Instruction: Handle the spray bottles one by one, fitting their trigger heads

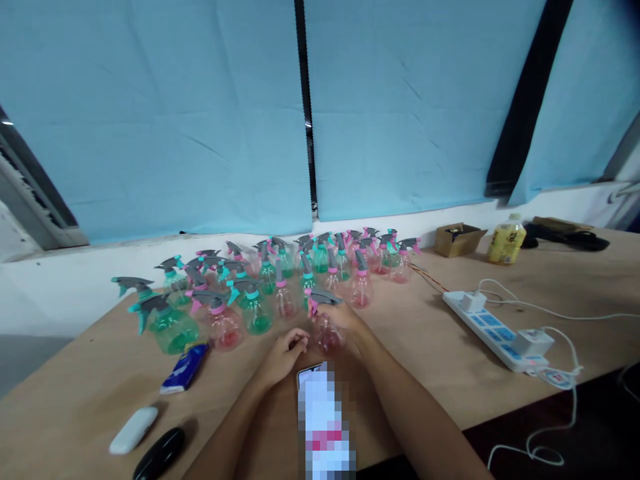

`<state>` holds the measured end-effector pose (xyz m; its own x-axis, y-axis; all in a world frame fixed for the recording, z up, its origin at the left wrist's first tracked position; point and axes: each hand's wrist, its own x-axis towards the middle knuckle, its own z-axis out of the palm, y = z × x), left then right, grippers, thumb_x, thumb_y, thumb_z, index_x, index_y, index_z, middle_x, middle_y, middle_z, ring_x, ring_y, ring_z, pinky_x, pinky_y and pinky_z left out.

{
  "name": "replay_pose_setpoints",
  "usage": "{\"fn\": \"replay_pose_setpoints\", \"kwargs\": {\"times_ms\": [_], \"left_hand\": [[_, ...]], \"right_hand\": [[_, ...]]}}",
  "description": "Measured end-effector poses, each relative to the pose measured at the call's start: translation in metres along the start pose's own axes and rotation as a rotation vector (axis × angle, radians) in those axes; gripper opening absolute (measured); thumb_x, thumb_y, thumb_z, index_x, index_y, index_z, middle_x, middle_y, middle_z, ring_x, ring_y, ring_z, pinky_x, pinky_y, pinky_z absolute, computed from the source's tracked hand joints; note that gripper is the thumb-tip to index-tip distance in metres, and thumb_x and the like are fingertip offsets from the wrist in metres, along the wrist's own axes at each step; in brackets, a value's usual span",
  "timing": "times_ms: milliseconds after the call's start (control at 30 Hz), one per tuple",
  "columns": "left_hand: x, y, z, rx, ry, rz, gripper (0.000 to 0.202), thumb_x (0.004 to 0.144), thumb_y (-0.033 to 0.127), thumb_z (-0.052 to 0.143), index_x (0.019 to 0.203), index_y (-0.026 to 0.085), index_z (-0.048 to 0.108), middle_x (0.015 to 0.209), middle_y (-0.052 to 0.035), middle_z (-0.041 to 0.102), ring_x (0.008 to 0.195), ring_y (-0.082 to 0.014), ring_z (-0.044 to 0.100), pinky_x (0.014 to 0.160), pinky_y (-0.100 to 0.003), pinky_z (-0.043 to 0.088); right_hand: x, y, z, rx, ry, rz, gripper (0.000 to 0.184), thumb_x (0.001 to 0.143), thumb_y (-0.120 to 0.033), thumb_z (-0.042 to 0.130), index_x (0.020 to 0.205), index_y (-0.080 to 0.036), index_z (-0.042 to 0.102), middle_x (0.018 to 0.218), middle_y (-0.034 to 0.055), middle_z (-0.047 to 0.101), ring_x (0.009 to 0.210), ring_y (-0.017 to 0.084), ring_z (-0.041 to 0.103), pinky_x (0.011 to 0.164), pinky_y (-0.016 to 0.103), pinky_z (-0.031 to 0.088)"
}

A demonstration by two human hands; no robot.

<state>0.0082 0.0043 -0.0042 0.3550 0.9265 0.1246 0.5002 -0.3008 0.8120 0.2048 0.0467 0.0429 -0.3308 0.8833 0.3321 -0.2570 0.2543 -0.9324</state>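
The wooden counter [425, 347] spreads out under both hands and well beyond them on every side. Just past the hands stands a crowd of spray bottles [260, 287], green and pink with grey triggers, upright and packed close in rows that run away to the left and ahead. Well off to the right of the right hand lies a white power strip [493, 330] with plugs and trailing cords. Farther ahead on that side sit an open cardboard box [457, 239] and a yellow bottle [506, 240]. To the left of the left hand lies a blue packet [185, 368], and nearer the body a white case [133, 430] lies beside a black case [159, 453]. The right hand [350, 319] is wrapped around a pink spray bottle [327, 339], which stands upright on the counter at the near edge of the crowd. The left hand [283, 357] rests just beside it with fingers curled in toward the bottle's base; I cannot tell if they touch it.
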Motion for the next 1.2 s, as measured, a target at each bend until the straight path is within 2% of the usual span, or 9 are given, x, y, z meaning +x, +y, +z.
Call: {"fn": "replay_pose_setpoints", "kwargs": {"times_ms": [233,433,600,800,867,933,967,1100,1200], "left_hand": [[0.0,0.0,-0.001,0.007,-0.003,0.008,0.032,0.092,0.046,0.046,0.1,0.021,0.063,0.081,-0.0004,0.064,0.079,-0.0181,0.058,0.075,-0.028,0.043],[-0.001,0.004,0.0,0.009,-0.003,0.016,0.03,0.092,0.044,0.047,0.1,0.02,0.064,0.081,-0.0007,0.065,0.079,-0.018,0.058,0.074,-0.028,0.043],[-0.001,0.003,-0.001,-0.01,-0.01,0.018,0.031,0.092,0.044,0.047,0.1,0.019,0.063,0.081,-0.0009,0.065,0.078,-0.0181,0.059,0.075,-0.03,0.044],[0.001,-0.001,0.0,-0.028,0.005,0.006,0.033,0.091,0.047,0.049,0.102,0.02,0.064,0.079,-0.0002,0.065,0.077,-0.018,0.059,0.075,-0.03,0.044],[0.001,0.0,0.0,-0.034,0.043,0.014,0.033,0.091,0.048,0.048,0.101,0.02,0.064,0.08,-0.0011,0.065,0.077,-0.0183,0.06,0.074,-0.029,0.045],[-0.001,0.003,-0.002,-0.019,0.159,0.043,0.033,0.092,0.047,0.048,0.101,0.02,0.064,0.087,-0.0032,0.066,0.08,-0.019,0.06,0.075,-0.03,0.046],[-0.002,0.006,-0.003,0.001,0.254,0.065,0.033,0.092,0.047,0.047,0.102,0.02,0.064,0.092,-0.0045,0.066,0.082,-0.0195,0.06,0.076,-0.031,0.046],[-0.009,0.016,-0.016,0.141,0.796,0.155,0.037,0.092,0.043,0.05,0.122,0.021,0.054,0.117,-0.0112,0.056,0.106,-0.0249,0.054,0.093,-0.039,0.045],[-0.014,0.023,-0.031,0.186,1.139,0.154,0.058,0.088,0.038,0.06,0.137,0.016,0.038,0.137,-0.0187,0.039,0.125,-0.0319,0.042,0.106,-0.049,0.037]], "right_hand": [[0.001,0.005,-0.003,-0.045,0.037,0.03,0.012,0.062,-0.018,0.055,0.066,-0.021,0.065,0.058,-0.0024,0.062,0.053,0.013,0.054,0.056,0.025,0.044],[0.001,0.0,-0.001,-0.048,0.007,-0.043,0.012,0.064,-0.022,0.055,0.065,-0.02,0.067,0.064,-0.0006,0.064,0.06,0.013,0.057,0.058,0.024,0.044],[0.002,0.008,-0.005,-0.081,0.062,0.008,0.011,0.063,-0.02,0.056,0.065,-0.021,0.066,0.058,-0.0019,0.062,0.056,0.013,0.054,0.055,0.025,0.042],[0.002,0.009,-0.002,-0.03,0.028,-0.021,0.01,0.066,-0.02,0.057,0.066,-0.019,0.067,0.066,-0.0001,0.065,0.06,0.013,0.057,0.057,0.024,0.043],[0.002,0.008,0.0,-0.038,0.047,-0.042,0.012,0.067,-0.019,0.056,0.069,-0.02,0.068,0.069,0.0,0.066,0.062,0.013,0.058,0.059,0.024,0.044],[0.001,0.01,0.002,-0.072,0.107,-0.08,0.016,0.067,-0.017,0.055,0.074,-0.02,0.069,0.072,-0.0001,0.067,0.065,0.014,0.058,0.062,0.025,0.046],[0.001,0.012,0.002,-0.097,0.155,-0.097,0.018,0.067,-0.018,0.055,0.078,-0.02,0.069,0.072,-0.0002,0.066,0.065,0.014,0.058,0.062,0.025,0.046],[-0.001,0.021,-0.001,-0.223,0.464,-0.204,0.029,0.074,-0.022,0.056,0.1,-0.021,0.068,0.081,0.0014,0.067,0.066,0.015,0.057,0.063,0.027,0.048],[-0.003,0.026,-0.008,-0.393,0.69,-0.348,0.044,0.079,-0.023,0.054,0.122,-0.022,0.058,0.103,0.0063,0.067,0.085,0.018,0.061,0.077,0.03,0.05]]}}
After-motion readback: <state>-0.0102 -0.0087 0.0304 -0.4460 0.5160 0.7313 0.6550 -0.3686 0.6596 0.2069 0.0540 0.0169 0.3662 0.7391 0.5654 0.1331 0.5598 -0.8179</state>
